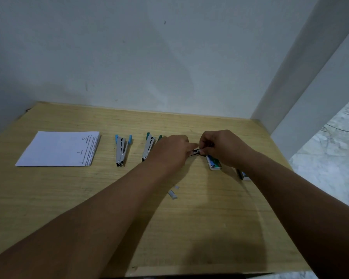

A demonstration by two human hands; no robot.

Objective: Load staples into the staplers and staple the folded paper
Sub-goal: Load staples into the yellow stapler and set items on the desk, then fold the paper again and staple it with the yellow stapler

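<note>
While both hands meet just right of the green stapler, the left hand and right hand pinch a small dark stapler, its long axis running between them; the folded paper lies far left of it on the bench.

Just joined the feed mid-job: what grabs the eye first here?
Both hands meet at mid-table, the left hand and right hand pinching a small dark stapler between them. To their left lie a green stapler, a blue stapler and the folded paper. Loose staples lie nearer the front edge.
</note>
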